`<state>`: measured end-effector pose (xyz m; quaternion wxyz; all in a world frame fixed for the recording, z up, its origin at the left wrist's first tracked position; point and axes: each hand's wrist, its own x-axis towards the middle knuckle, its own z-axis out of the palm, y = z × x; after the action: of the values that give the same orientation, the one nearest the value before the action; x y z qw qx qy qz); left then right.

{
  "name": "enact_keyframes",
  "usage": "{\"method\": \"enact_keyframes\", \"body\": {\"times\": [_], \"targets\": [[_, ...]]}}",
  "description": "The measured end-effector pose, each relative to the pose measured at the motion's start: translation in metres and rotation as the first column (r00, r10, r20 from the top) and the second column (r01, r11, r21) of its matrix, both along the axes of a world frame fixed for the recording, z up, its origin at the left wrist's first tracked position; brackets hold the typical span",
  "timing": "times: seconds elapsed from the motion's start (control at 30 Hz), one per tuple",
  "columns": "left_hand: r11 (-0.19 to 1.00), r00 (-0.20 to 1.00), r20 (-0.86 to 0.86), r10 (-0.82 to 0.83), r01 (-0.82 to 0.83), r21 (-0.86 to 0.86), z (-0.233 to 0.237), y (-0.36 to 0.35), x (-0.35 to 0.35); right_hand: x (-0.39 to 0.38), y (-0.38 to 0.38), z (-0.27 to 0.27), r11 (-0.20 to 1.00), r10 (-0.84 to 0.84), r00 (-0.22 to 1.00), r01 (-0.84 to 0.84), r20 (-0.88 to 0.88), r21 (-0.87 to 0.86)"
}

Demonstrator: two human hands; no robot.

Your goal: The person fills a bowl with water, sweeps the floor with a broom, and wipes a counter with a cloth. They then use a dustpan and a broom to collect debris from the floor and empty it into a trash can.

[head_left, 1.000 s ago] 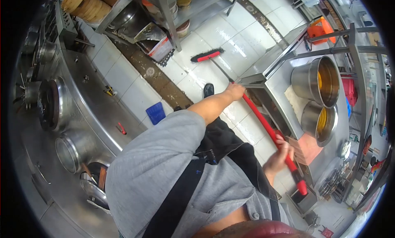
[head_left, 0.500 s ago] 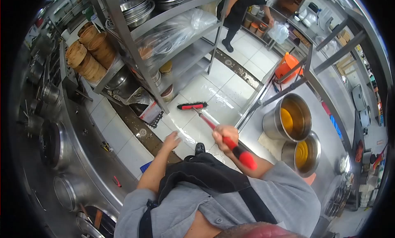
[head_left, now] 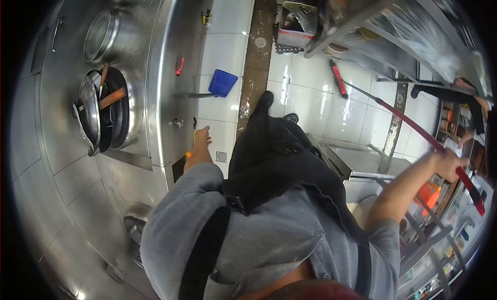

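Observation:
My right hand (head_left: 449,165) is closed around the red handle of a long floor brush (head_left: 411,125). The brush head (head_left: 338,78), red with dark bristles, rests on the wet white floor tiles. My left hand (head_left: 202,138) is empty, its fingers partly spread, beside the steel counter front. Small yellow-orange items show close to it, too small to name. Beyond that hand, a blue dustpan (head_left: 223,83) lies over the tiles, its dark handle pointing toward the counter.
On my left runs a steel cooking counter (head_left: 160,93) with pans (head_left: 111,111) and a pot. A dark floor drain channel (head_left: 253,67) passes my feet. A steel shelf rack (head_left: 357,20) stands ahead right, near a tin container (head_left: 297,25). Another person (head_left: 455,100) is at far right.
My view and body have turned left, toward the counter and dustpan. The brush, still in my right hand, now trails out to my right. My left hand has moved beside the counter.

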<state>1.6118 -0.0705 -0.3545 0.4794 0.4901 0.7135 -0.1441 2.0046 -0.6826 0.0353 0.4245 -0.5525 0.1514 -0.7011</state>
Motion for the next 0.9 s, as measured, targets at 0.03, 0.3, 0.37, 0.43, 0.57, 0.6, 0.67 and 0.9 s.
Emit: {"method": "enact_keyframes", "body": {"times": [0.03, 0.3, 0.37, 0.43, 0.57, 0.6, 0.67, 0.9], "targets": [[0.978, 0.978, 0.056, 0.201, -0.198, -0.061, -0.014, 0.008, -0.007, 0.004, 0.022, 0.012, 0.986, 0.065, 0.998, -0.066, 0.014, 0.156], [0.788, 0.689, 0.511, 0.514, -0.615, 0.036, -0.058, 0.093, 0.063, 0.079, 0.021, 0.010, 0.999, 0.047, 0.996, -0.048, -0.072, -0.011], [0.766, 0.663, 0.543, 0.516, -0.640, 0.053, -0.073, 0.119, 0.085, 0.096, 0.040, 0.011, 0.992, 0.019, 0.999, -0.015, -0.037, 0.123], [0.832, 0.708, 0.529, 0.468, -0.554, 0.006, -0.091, 0.139, 0.101, 0.105, 0.031, 0.011, 1.000, -0.004, 0.997, 0.005, -0.082, 0.017], [0.747, 0.664, 0.557, 0.500, -0.655, 0.111, -0.139, 0.138, 0.119, 0.106, -0.001, 0.012, 0.999, 0.003, 0.992, -0.008, -0.127, -0.039], [0.727, 0.623, 0.575, 0.530, -0.683, 0.069, -0.170, 0.139, 0.110, 0.108, -0.001, 0.011, 0.999, 0.049, 0.996, -0.049, -0.072, -0.006], [0.710, 0.585, 0.589, 0.557, -0.704, 0.028, -0.190, 0.141, 0.124, 0.108, -0.012, 0.010, 0.996, 0.078, 0.995, -0.080, -0.068, -0.037], [0.698, 0.771, 0.385, -0.508, 0.106, 0.709, -0.112, 0.091, 0.245, 0.112, -0.004, 0.011, 0.982, 0.167, 0.974, -0.178, -0.150, -0.063]]}}
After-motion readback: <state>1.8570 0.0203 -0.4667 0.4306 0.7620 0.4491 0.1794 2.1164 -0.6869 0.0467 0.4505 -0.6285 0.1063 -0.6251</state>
